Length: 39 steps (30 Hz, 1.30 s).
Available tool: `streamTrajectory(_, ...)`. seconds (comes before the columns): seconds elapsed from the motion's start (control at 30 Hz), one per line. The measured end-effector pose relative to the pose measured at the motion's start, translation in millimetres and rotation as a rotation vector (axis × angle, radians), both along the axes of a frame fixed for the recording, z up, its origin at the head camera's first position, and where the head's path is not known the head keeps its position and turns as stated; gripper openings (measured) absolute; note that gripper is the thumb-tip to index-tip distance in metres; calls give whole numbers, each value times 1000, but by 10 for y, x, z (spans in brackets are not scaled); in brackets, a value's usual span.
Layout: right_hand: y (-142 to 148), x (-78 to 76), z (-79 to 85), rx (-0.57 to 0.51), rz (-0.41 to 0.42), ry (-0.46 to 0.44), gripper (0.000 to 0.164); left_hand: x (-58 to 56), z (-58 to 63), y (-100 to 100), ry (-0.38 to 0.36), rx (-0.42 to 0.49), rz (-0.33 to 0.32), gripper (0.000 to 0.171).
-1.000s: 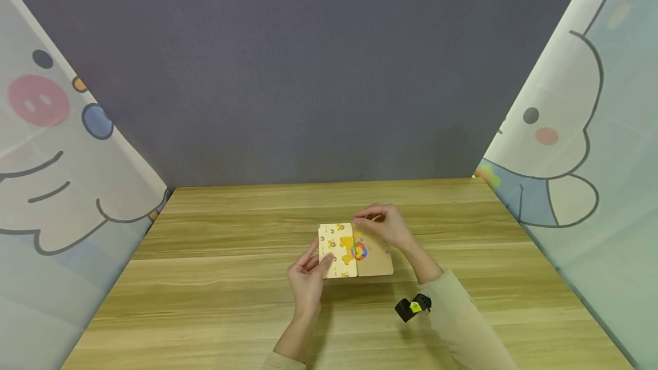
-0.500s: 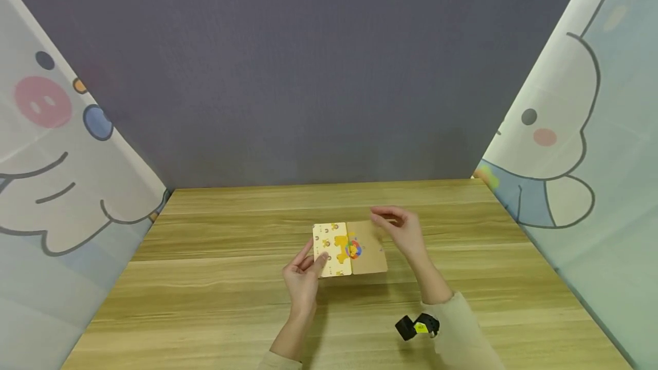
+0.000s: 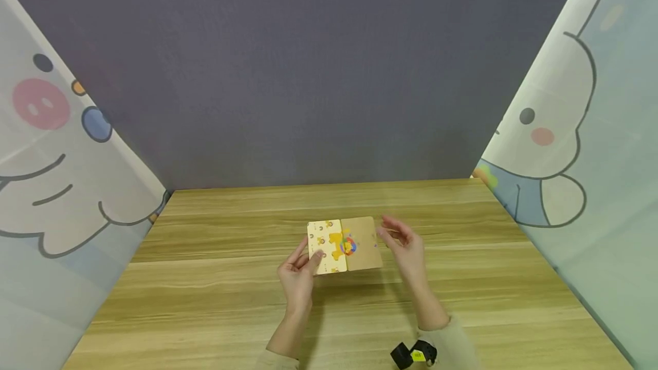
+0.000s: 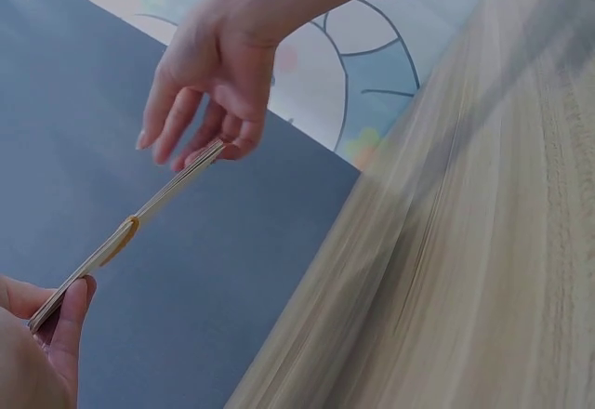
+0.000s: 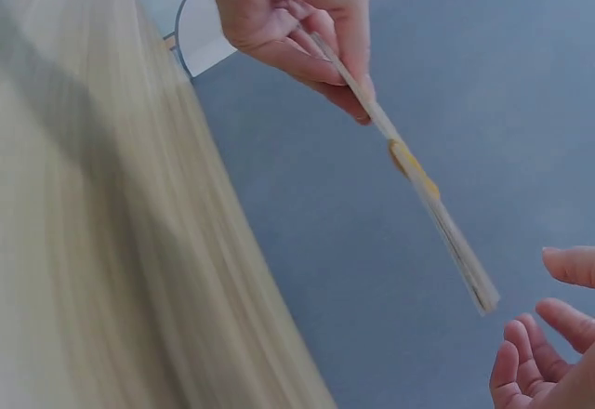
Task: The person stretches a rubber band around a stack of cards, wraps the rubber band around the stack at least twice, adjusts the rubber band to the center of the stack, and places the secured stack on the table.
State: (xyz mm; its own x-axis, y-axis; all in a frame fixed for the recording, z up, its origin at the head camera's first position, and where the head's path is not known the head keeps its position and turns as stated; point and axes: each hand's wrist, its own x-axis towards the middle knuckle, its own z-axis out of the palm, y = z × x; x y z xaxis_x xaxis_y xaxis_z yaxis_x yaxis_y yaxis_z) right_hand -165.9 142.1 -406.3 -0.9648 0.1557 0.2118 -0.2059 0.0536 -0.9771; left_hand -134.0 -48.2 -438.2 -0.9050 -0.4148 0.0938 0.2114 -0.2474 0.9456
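A small open board book (image 3: 364,244) is held above the table. Its left page is cream with little animal figures, its right page tan, and a yellow figure with a colourful ring spans the fold. My left hand (image 3: 297,283) pinches the left page, thumb on top and fingers underneath. Close to the book's right edge, my right hand (image 3: 409,251) has loosely bent fingers. In the right wrist view a gap separates this right hand (image 5: 553,358) from the edge-on book (image 5: 446,237). From the left wrist, the book (image 4: 172,191) appears as a thin tilted line.
The wood-grain table (image 3: 216,278) extends beneath both hands. A dark grey panel (image 3: 319,73) rises behind it, and cartoon-print curtains (image 3: 545,101) flank both sides. A black device with a yellow label (image 3: 417,354) is at the right wrist.
My right hand has left the book's top edge, swung out to the right, then come down beside its right edge. The book, still in my left hand, has shifted slightly left.
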Motion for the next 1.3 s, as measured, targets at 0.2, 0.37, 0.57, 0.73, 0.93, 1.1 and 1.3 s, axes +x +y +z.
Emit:
streamTrajectory(0.2,-4,67,-117,38,49,-53,35,-4,-7,-23,0,13,-1,43)
streamTrajectory(0.37,-29,105,-182,55,97,-71,35,-14,-4,-44,13,8,-9,44)
streamTrajectory(0.57,-50,92,-204,34,108,-102,34,-49,-13,-72,34,-22,-36,43)
streamTrajectory(0.73,-59,30,-231,55,98,-107,33,-113,-52,-111,34,-72,-60,43)
streamTrajectory(0.93,-72,-100,-317,50,114,-110,31,-259,-146,-166,43,-142,-97,43)
streamTrajectory(1.1,-86,-224,-399,56,107,-121,31,-399,-216,-217,25,-220,-119,41)
streamTrajectory(1.3,-118,-363,-498,48,40,-148,29,-533,-295,-250,-11,-262,-155,40)
